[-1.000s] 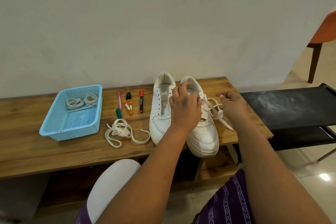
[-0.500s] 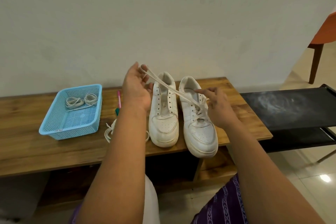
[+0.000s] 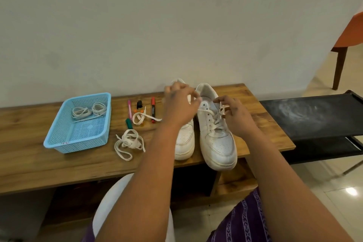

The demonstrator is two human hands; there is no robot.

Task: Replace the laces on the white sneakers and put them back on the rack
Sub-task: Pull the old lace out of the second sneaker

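both hands work the old flat white lace on the right-hand white leather sneaker: left hand and right hand each pinch a strand. seemingly unlacing; the other white sneaker looks bare, fresh coiled laces wait in the blue mesh basket, the black fabric rack unused.

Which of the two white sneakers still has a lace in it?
The right-hand sneaker, the one jutting over the bench's front edge, still has a lace through its eyelets. The sneaker beside it shows bare eyelets.

Soft, even daylight, glare on the floor tiles, wide-angle bowing, slightly motion-blurred left hand.
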